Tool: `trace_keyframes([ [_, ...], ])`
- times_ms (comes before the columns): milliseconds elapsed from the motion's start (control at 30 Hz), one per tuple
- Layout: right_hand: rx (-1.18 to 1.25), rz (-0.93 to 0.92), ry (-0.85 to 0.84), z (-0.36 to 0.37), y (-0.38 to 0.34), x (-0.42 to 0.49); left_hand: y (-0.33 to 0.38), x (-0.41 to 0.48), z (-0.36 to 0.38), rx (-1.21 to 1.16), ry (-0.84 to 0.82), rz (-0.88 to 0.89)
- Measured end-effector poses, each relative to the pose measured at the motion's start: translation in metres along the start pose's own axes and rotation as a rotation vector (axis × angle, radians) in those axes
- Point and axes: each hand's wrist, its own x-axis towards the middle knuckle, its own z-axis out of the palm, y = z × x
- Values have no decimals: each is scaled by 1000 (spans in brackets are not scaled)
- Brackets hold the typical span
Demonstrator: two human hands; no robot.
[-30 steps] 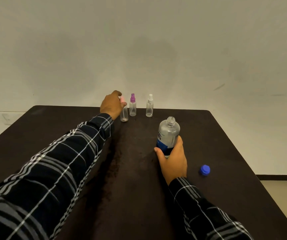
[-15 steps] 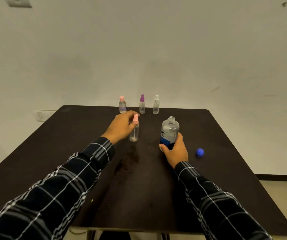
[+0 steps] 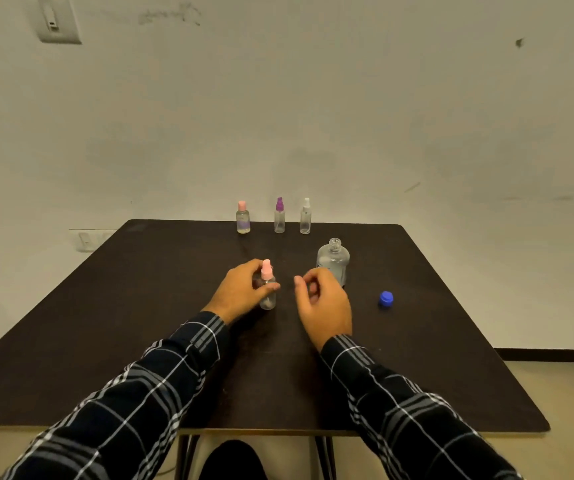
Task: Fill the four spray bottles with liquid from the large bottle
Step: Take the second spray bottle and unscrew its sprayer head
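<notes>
Though the large bottle (image 3: 334, 261) stands uncapped, pouring seems unstarted.
Left hand (image 3: 240, 289) grips one capped spray bottle (image 3: 267, 287); right hand (image 3: 325, 304) relaxed, empty.

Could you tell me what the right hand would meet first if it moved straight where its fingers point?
The right hand would probably meet the small clear spray bottle with the pink cap, gripped by the left hand; possibly that thumb first, as depth is unclear.
</notes>
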Motion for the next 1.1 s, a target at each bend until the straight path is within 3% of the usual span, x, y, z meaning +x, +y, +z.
trace_keyframes([
  [200,157,278,-286,50,-13,20,-7,-7,6,-77,47,-97],
  [333,197,400,-243,62,-17,28,-8,-7,9,-138,55,-122],
  [600,-40,286,-344,63,-8,41,-15,-7,13,-224,44,-76],
  [767,85,271,-486,54,-3,43,-14,-6,10,-190,27,-79],
  [867,119,342,-442,54,-2,47,-15,-6,11,-185,34,-90],
  [967,92,290,-432,59,-3,48,-15,-6,11,-192,35,-81],
  [1100,166,208,-594,59,1,42,-13,-8,12,-223,32,-74],
])
